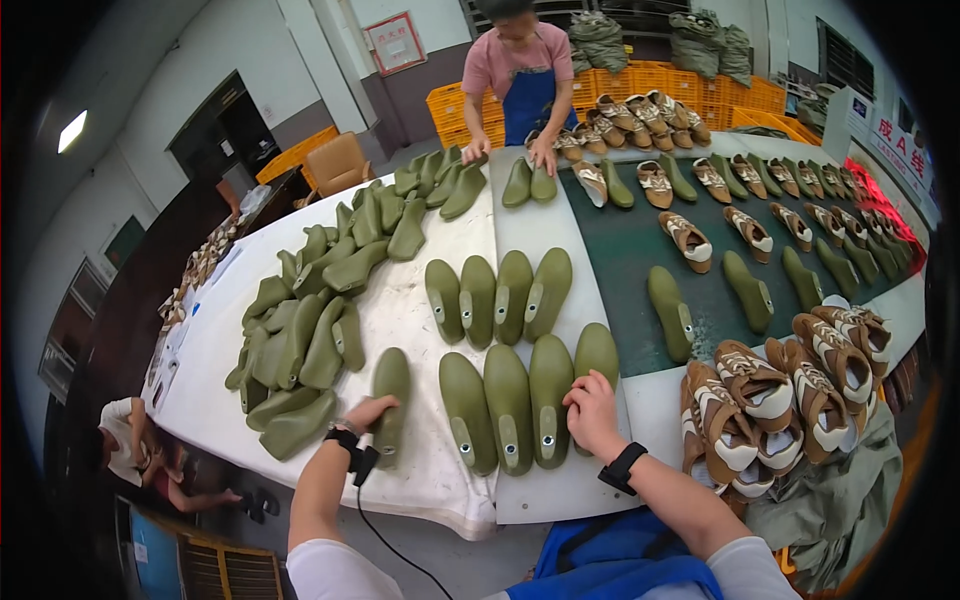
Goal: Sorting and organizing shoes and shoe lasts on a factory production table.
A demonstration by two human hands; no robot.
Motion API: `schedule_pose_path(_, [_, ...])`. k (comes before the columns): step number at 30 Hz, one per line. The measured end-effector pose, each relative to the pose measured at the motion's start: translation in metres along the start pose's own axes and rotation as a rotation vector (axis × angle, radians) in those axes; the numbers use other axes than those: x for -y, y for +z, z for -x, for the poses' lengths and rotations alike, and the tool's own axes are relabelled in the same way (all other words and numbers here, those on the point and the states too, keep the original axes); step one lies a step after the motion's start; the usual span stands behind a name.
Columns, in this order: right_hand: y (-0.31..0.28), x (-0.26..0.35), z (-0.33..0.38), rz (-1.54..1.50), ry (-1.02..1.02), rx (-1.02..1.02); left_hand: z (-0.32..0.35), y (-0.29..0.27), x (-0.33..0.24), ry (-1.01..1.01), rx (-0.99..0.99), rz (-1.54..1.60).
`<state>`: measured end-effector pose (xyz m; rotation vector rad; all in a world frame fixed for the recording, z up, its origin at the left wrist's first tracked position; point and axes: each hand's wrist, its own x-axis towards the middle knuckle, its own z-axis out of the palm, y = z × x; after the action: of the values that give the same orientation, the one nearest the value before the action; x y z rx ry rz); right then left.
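Observation:
My left hand grips the side of a green shoe last standing on the white cloth. With its fingers against another green shoe last, my right hand holds the right end of the near row. Beside it, more lasts stand toe-up and close together, with metal-ringed holes facing me. A second row of lasts lies just beyond. Left of these, a loose heap of green lasts spreads over the cloth.
Brown-and-white sneakers are piled at the right edge. Behind them a dark green conveyor belt carries shoes and lasts. Across the table, a co-worker in a blue apron handles lasts. Orange crates line the back. A cable hangs from my left wrist.

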<state>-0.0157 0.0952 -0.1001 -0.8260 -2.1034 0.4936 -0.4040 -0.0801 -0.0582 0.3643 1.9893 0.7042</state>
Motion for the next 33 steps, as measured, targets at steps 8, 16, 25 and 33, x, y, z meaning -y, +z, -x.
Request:
schedule_pose_path(8, [-0.001, 0.003, 0.005, -0.016, 0.033, 0.058, -0.031, 0.037, 0.029, 0.399, -0.515, -0.337])
schedule_pose_path(16, [-0.003, -0.001, 0.003, 0.015, 0.063, 0.046, 0.02, -0.098, 0.096, -0.256, -0.902, -0.85])
schedule_pose_path(25, [-0.007, 0.005, -0.004, 0.031, 0.066, 0.076, 0.025, -0.136, 0.102, -0.036, -0.702, -1.054])
schedule_pose_path(33, [-0.006, 0.01, -0.006, 0.021, 0.086, 0.106, 0.001, -0.038, 0.068, 0.145, -0.432, -1.016])
